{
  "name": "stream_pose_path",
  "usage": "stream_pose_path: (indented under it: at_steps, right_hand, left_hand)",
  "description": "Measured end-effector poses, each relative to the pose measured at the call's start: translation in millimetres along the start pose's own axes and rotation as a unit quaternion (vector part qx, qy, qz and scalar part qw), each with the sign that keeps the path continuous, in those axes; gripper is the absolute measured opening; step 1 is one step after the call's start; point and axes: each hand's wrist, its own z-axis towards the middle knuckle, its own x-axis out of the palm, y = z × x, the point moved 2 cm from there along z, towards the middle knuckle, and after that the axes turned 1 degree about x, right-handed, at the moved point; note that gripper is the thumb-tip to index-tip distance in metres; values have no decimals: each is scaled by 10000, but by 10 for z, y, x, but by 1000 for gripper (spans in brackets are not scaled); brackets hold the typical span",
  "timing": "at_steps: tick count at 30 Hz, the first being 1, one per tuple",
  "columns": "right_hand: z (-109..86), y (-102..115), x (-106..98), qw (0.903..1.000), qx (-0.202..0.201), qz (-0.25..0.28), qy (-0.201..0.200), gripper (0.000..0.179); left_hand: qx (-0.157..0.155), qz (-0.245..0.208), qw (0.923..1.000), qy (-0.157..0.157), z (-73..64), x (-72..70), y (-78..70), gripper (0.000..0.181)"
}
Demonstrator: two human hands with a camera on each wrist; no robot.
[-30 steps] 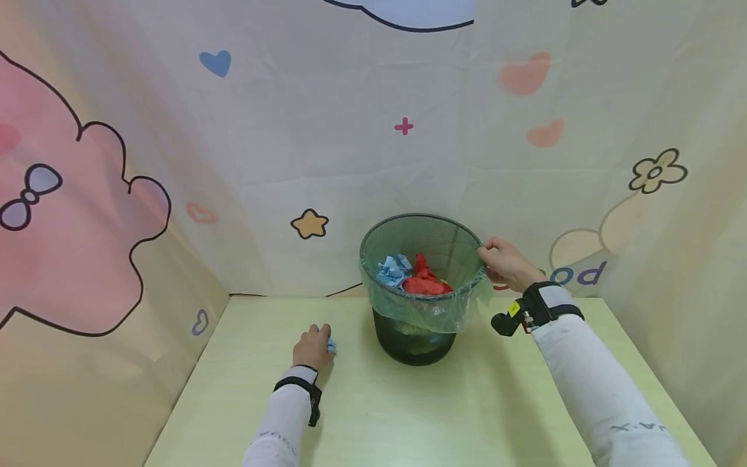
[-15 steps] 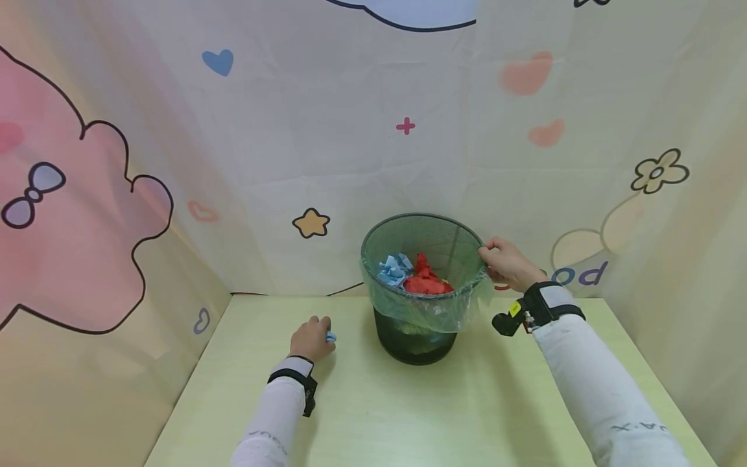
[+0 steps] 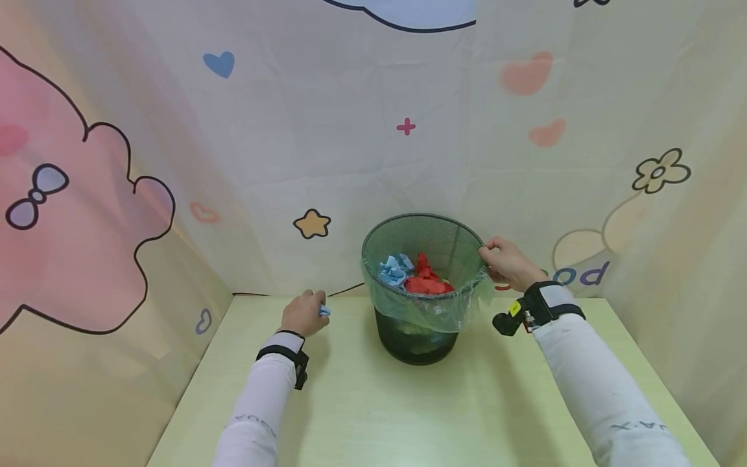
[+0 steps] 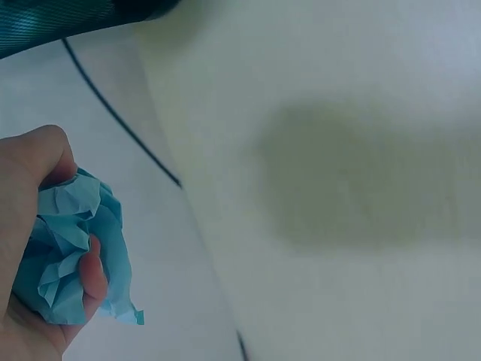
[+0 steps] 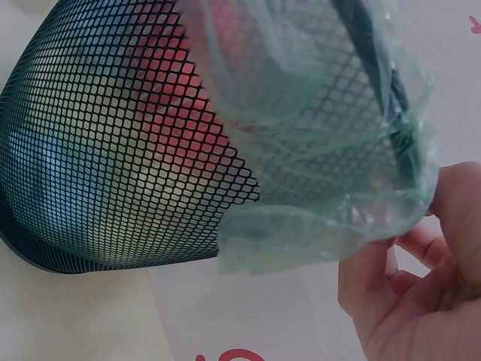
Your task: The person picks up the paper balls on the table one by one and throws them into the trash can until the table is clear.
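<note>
My left hand (image 3: 305, 314) grips a crumpled ball of blue paper (image 4: 113, 252), raised a little over the table on the left of the bin. Only a small blue edge of it shows in the head view. A dark mesh wastebasket (image 3: 415, 344) stands upright, lined with a thin green plastic bag (image 3: 417, 312) folded over its rim. Inside lie crumpled blue paper (image 3: 395, 270) and red paper (image 3: 428, 285). At the bin's right side, my right hand (image 3: 509, 264) pinches the bag-covered rim (image 5: 409, 162) between thumb and fingers.
The bin stands near the back of a pale yellow-green table (image 3: 373, 415). Directly behind hangs a printed cloth backdrop (image 3: 350, 130), which also runs along both sides. A dark line (image 4: 124, 124) crosses the cloth low down, behind the left hand.
My left hand has lifted the blue paper ball off the table and moved it up, back and slightly left. The right hand and the bin have stayed in place.
</note>
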Motion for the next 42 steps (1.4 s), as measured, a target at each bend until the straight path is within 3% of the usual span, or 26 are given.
stream_pose_path:
  at_steps: [11,30,42]
  right_hand:
    - [-17,18,7,10000,-48,2,-8,14]
    - [-18,13,11,10000,-49,18,-32,14]
    - [-12,-4,4,9999,-102,39,-11,13]
  left_hand:
    - [600,103,9979,-220,230,-429,-201,20]
    - [1020,338,9936,-335,506,-1187,-557,16]
    - [1433,419,9886,-198,628,-1459,-1034,19]
